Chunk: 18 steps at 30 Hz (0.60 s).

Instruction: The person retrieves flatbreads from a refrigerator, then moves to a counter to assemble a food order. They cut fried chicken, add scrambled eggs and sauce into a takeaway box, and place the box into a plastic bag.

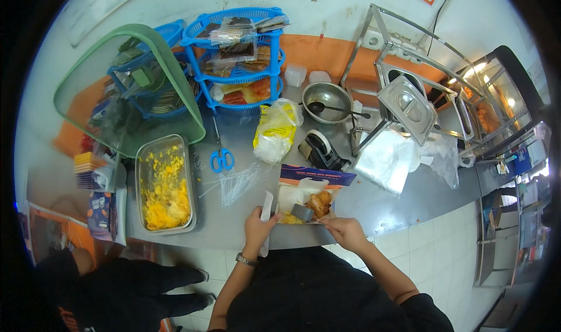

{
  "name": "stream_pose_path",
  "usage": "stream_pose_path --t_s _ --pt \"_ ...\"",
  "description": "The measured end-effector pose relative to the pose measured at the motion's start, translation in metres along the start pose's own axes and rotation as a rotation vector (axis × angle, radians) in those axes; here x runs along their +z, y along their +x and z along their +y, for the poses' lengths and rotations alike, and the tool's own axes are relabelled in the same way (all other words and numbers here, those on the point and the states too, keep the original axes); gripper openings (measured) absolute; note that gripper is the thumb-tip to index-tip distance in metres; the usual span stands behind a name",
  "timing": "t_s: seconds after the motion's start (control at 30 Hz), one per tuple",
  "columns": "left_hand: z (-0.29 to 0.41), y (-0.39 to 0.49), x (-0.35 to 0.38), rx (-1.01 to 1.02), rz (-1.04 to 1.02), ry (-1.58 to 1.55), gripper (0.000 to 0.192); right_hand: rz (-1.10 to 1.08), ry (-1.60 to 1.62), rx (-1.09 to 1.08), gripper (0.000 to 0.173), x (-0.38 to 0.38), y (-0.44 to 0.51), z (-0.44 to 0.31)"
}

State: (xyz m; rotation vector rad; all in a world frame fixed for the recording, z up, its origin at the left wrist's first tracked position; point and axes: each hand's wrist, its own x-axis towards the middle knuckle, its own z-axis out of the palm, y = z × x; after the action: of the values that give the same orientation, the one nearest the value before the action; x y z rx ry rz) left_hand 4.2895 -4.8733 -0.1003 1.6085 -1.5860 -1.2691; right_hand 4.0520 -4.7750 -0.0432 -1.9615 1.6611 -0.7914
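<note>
An open printed cardboard box sits at the counter's front edge, its lid tipped back. Inside are a piece of fried chicken, some yellow food and a small grey block-like piece. My left hand is at the box's left side, closed around a long white strip; its material is unclear. My right hand has its fingertips pinched at the near right corner. Whether they grip the box rim or something joined to the grey piece is hidden.
A tray of yellow food, blue scissors, loose clear strips, a tape dispenser and a metal bowl are on the metal counter. A green mesh cover leans behind the tray. A person stands at left.
</note>
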Motion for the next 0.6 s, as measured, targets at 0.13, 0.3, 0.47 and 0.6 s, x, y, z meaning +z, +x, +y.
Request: stream_pose_path --t_s 0.13,0.3,0.47,0.6 --pt "-0.012 0.004 -0.005 0.016 -0.095 -0.105 0.033 0.134 -0.006 0.050 0.017 -0.012 0.002 -0.019" --pt "-0.034 0.003 -0.020 -0.060 -0.273 -0.515 0.020 -0.089 -0.133 0.178 0.017 -0.027 0.009 -0.043" --pt "-0.046 -0.005 -0.048 -0.071 -0.401 -0.502 0.024 -0.152 -0.279 0.043 0.016 -0.011 0.025 -0.049" --pt "-0.045 -0.012 -0.079 -0.049 -0.331 -0.492 0.025 0.054 -0.154 0.122 0.016 -0.009 0.035 -0.057"
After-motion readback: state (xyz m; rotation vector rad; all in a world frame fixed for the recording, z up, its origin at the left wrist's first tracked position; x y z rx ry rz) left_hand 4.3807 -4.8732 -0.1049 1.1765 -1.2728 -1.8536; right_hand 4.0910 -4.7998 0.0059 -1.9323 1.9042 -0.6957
